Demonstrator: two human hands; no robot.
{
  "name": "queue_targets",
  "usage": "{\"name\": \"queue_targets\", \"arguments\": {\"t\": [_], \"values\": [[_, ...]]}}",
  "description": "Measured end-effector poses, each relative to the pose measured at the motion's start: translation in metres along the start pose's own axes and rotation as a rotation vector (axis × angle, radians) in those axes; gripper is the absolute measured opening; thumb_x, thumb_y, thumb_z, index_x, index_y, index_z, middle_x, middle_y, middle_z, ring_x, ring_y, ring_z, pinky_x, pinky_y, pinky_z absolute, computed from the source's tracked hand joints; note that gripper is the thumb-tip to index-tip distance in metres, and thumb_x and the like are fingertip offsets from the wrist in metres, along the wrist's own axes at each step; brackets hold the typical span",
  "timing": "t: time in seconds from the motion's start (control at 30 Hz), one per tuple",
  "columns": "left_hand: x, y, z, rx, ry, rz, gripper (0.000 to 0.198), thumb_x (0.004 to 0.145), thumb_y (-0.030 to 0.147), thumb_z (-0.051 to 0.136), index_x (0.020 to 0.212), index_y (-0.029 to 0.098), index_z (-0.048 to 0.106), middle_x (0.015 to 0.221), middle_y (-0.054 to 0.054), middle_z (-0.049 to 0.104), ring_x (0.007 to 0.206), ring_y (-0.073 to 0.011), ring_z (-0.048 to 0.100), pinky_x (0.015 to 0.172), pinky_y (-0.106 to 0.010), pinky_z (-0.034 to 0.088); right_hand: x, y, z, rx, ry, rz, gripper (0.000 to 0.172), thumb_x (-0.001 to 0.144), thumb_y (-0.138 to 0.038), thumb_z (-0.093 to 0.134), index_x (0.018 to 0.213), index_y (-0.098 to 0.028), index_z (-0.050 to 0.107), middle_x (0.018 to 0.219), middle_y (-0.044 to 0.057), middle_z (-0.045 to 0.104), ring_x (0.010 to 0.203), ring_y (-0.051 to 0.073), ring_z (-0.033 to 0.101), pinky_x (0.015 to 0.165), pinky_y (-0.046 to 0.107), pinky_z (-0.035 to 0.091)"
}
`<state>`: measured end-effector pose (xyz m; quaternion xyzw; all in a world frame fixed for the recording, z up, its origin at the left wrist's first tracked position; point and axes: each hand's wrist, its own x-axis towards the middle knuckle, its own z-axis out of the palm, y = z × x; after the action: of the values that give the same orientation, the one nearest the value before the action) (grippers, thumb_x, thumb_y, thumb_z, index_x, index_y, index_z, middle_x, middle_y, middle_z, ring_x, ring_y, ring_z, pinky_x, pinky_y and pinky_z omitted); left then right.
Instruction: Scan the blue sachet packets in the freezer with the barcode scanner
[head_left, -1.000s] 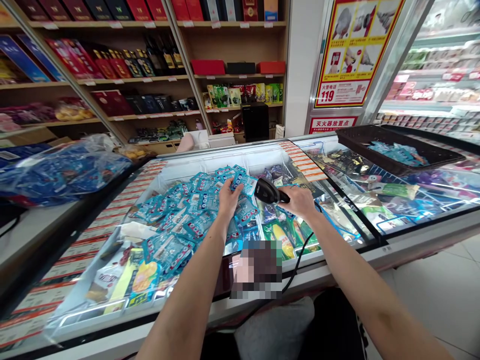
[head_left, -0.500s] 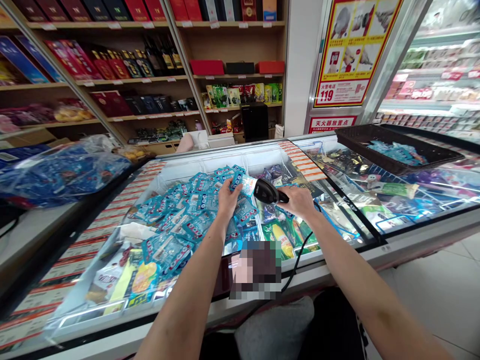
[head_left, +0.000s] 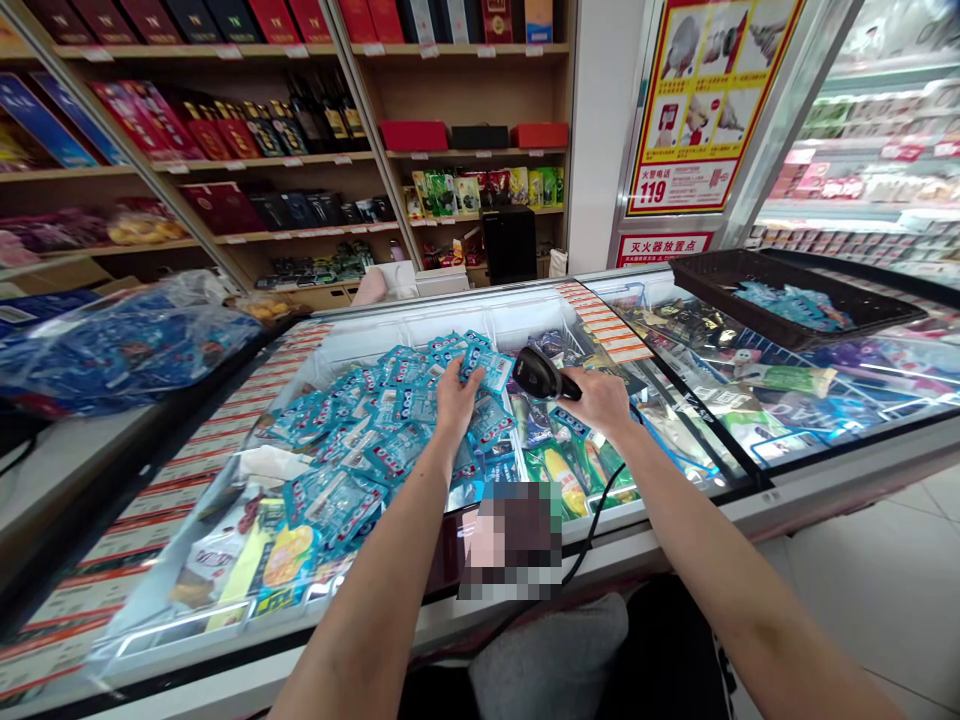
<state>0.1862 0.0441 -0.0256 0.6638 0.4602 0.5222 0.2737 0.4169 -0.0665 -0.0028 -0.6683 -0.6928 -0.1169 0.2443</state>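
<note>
My left hand [head_left: 456, 398] is closed on a small blue ice-cream packet [head_left: 491, 370], pinched between thumb and fingers above the freezer. My right hand [head_left: 598, 400] is wrapped round the handle of a black barcode scanner [head_left: 538, 374]. The scanner's head points left toward the packet, with a small gap between them. From its handle a black cable [head_left: 606, 500] runs down past the freezer's front edge. Beneath my left hand lies a heap of similar blue packets [head_left: 397, 440]; one more blue packet [head_left: 571, 420] lies below the scanner.
The chest freezer [head_left: 525, 290] has green and yellow packages [head_left: 564, 478] in its right part. A dark brown tray [head_left: 720, 285] with blue packets rests on the right side. Bagged blue goods [head_left: 127, 340] lie at the left. Shelves of boxes and bottles [head_left: 322, 108] stand behind.
The scanner has drawn slightly right, away from the packet, and tilted. The bright light on the packet is gone. My left hand has hardly moved.
</note>
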Motion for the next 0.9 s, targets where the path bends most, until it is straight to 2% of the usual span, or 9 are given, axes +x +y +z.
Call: {"name": "queue_targets", "arguments": {"t": [0.07, 0.17, 0.23, 0.3, 0.47, 0.57, 0.7, 0.77, 0.9], "values": [[0.001, -0.002, 0.000, 0.140, 0.011, 0.065, 0.045, 0.080, 0.041, 0.056, 0.119, 0.019, 0.054, 0.101, -0.009, 0.063, 0.091, -0.0229, 0.060, 0.084, -0.040, 0.049, 0.000, 0.001, 0.000, -0.007, 0.038, 0.051, 0.038, 0.079, -0.043, 0.058, 0.115, -0.029, 0.061, 0.097, 0.002, 0.069, 0.086, 0.019, 0.063, 0.067, 0.025, 0.039], [0.003, -0.004, 0.000, 0.325, 0.079, 0.201, 0.052, 0.083, 0.034, 0.052, 0.132, 0.018, 0.043, 0.126, -0.014, 0.050, 0.120, -0.0272, 0.044, 0.102, -0.044, 0.037, 0.001, 0.003, 0.000, -0.016, 0.083, 0.111, 0.038, 0.080, -0.044, 0.056, 0.114, -0.027, 0.061, 0.094, 0.003, 0.070, 0.085, 0.020, 0.063, 0.066, 0.025, 0.039], [0.003, -0.005, 0.000, 0.408, 0.102, 0.262, 0.053, 0.084, 0.030, 0.049, 0.134, 0.018, 0.040, 0.131, -0.015, 0.043, 0.125, -0.0268, 0.039, 0.104, -0.042, 0.035, 0.001, 0.005, 0.000, -0.021, 0.099, 0.138, 0.038, 0.079, -0.044, 0.057, 0.114, -0.027, 0.061, 0.093, 0.003, 0.070, 0.085, 0.020, 0.063, 0.065, 0.025, 0.038], [0.003, -0.005, 0.001, 0.484, 0.103, 0.296, 0.047, 0.085, 0.027, 0.046, 0.131, 0.018, 0.043, 0.132, -0.015, 0.040, 0.125, -0.0262, 0.039, 0.103, -0.042, 0.036, 0.002, 0.006, 0.000, -0.024, 0.109, 0.156, 0.038, 0.079, -0.043, 0.057, 0.113, -0.028, 0.061, 0.093, 0.003, 0.070, 0.085, 0.021, 0.063, 0.065, 0.026, 0.038], [0.001, 0.004, 0.003, 0.763, 0.085, 0.339, 0.029, 0.084, 0.023, 0.044, 0.107, 0.021, 0.061, 0.132, -0.012, 0.045, 0.126, -0.0304, 0.036, 0.107, -0.052, 0.026, 0.005, 0.007, 0.000, -0.040, 0.095, 0.181, 0.038, 0.078, -0.045, 0.057, 0.112, -0.029, 0.062, 0.089, 0.003, 0.069, 0.082, 0.020, 0.063, 0.064, 0.026, 0.037], [0.005, 0.012, 0.004, 0.867, 0.009, 0.336, 0.025, 0.083, 0.020, 0.043, 0.094, 0.019, 0.065, 0.129, -0.013, 0.049, 0.125, -0.0322, 0.038, 0.106, -0.054, 0.023, 0.006, 0.009, 0.001, -0.039, 0.087, 0.192, 0.038, 0.079, -0.045, 0.056, 0.113, -0.029, 0.061, 0.089, 0.003, 0.069, 0.082, 0.021, 0.063, 0.065, 0.026, 0.038], [0.014, 0.022, 0.006, 0.897, -0.120, 0.335, 0.029, 0.084, 0.016, 0.038, 0.085, 0.017, 0.066, 0.105, -0.016, 0.060, 0.115, -0.0324, 0.047, 0.098, -0.053, 0.031, 0.007, 0.012, 0.001, -0.030, 0.104, 0.224, 0.038, 0.080, -0.045, 0.055, 0.114, -0.029, 0.060, 0.089, 0.003, 0.069, 0.082, 0.021, 0.063, 0.067, 0.027, 0.039], [0.015, 0.025, 0.007, 0.830, -0.156, 0.390, 0.026, 0.085, 0.021, 0.041, 0.087, 0.018, 0.067, 0.104, -0.015, 0.061, 0.113, -0.0324, 0.048, 0.098, -0.053, 0.031, 0.007, 0.013, 0.001, -0.020, 0.103, 0.241, 0.038, 0.079, -0.045, 0.055, 0.113, -0.028, 0.061, 0.089, 0.003, 0.069, 0.083, 0.022, 0.063, 0.067, 0.027, 0.040], [0.002, 0.022, 0.009, 0.659, -0.331, 0.567, 0.029, 0.085, 0.039, 0.048, 0.105, 0.025, 0.064, 0.121, -0.009, 0.058, 0.118, -0.0287, 0.047, 0.108, -0.050, 0.021, 0.008, 0.013, 0.000, 0.002, 0.100, 0.253, 0.039, 0.079, -0.043, 0.056, 0.114, -0.026, 0.061, 0.091, 0.005, 0.069, 0.085, 0.022, 0.063, 0.069, 0.027, 0.042]]}}
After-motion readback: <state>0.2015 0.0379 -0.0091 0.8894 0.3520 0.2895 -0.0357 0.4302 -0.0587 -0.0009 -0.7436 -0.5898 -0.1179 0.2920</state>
